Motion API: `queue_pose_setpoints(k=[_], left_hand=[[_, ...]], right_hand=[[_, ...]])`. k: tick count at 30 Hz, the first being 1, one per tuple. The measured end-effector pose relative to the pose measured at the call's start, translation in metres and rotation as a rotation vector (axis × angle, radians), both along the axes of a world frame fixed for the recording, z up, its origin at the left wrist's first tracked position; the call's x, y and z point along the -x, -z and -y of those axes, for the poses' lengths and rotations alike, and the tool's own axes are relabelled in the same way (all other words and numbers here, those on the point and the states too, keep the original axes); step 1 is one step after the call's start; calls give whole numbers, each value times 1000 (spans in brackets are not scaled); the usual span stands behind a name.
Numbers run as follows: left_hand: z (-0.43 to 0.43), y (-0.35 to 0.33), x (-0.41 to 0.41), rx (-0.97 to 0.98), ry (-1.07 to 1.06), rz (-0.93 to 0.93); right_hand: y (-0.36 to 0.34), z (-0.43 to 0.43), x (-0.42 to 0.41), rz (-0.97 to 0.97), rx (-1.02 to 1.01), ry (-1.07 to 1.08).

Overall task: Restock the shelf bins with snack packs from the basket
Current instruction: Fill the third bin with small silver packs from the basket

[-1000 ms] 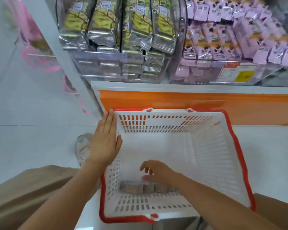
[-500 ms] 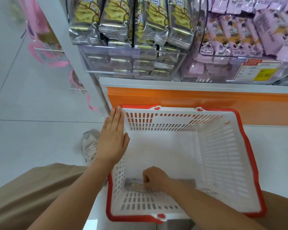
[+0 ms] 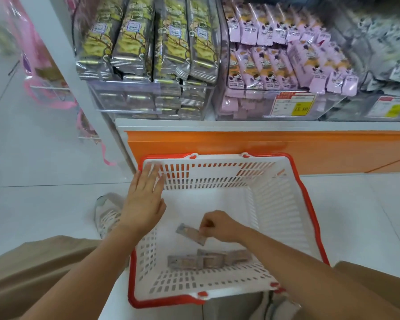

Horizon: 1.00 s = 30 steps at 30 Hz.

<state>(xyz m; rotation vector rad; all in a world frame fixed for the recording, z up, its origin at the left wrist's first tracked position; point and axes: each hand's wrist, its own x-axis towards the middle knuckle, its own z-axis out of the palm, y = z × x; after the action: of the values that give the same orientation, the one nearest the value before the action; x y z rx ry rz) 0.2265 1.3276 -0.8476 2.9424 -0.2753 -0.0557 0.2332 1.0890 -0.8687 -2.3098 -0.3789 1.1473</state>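
One slim grey snack pack [image 3: 191,234], tilted, pinched at its end by curled right hand [image 3: 217,226] inside white, red-rimmed basket [image 3: 277,209]. More packs [image 3: 208,260] flat on its floor. Left hand [image 3: 143,202] flat, fingers straight, at left rim. Above, well-stocked clear shelf bins [image 3: 252,107].

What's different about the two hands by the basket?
The left hand is flat with straight fingers; the right hand is curled. The left hand holds nothing, while the right hand pinches a snack pack. The left hand is at the left edge of the basket; the right hand reaches down inside it. Both hands are bare and at the same basket.
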Motion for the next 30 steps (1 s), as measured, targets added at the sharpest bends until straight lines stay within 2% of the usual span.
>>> queue_pose_setpoints(k=[3, 5, 8, 10, 13, 15, 18, 20, 23, 26, 30], left_hand=[[23, -5, 1, 143, 265, -135], [44, -13, -1, 261, 351, -196], [72, -38, -10, 396, 299, -137], [85, -56, -17, 468, 267, -145], [101, -81, -22, 596, 198, -239], [112, -95, -23, 723, 169, -325], [132, -115, -21, 811, 183, -410], [144, -127, -19, 944, 148, -440], [160, -149, -15, 1082, 102, -462], [174, -167, -12, 1115, 121, -451], [196, -187, -14, 1117, 164, -419]], right_hand=[[-40, 20, -20, 13, -127, 127], [-69, 31, -29, 35, -189, 177], [-104, 49, -36, 94, -250, 224], [-122, 62, -35, 148, -359, 330], [-141, 80, -28, 234, -557, 568], [-149, 91, -21, 305, -608, 621], [-159, 102, -8, 376, -656, 651], [-166, 110, 0, 405, -694, 662], [-171, 123, 10, 506, -613, 572], [-179, 135, 17, 618, -557, 519], [-202, 150, 19, 722, -555, 554]])
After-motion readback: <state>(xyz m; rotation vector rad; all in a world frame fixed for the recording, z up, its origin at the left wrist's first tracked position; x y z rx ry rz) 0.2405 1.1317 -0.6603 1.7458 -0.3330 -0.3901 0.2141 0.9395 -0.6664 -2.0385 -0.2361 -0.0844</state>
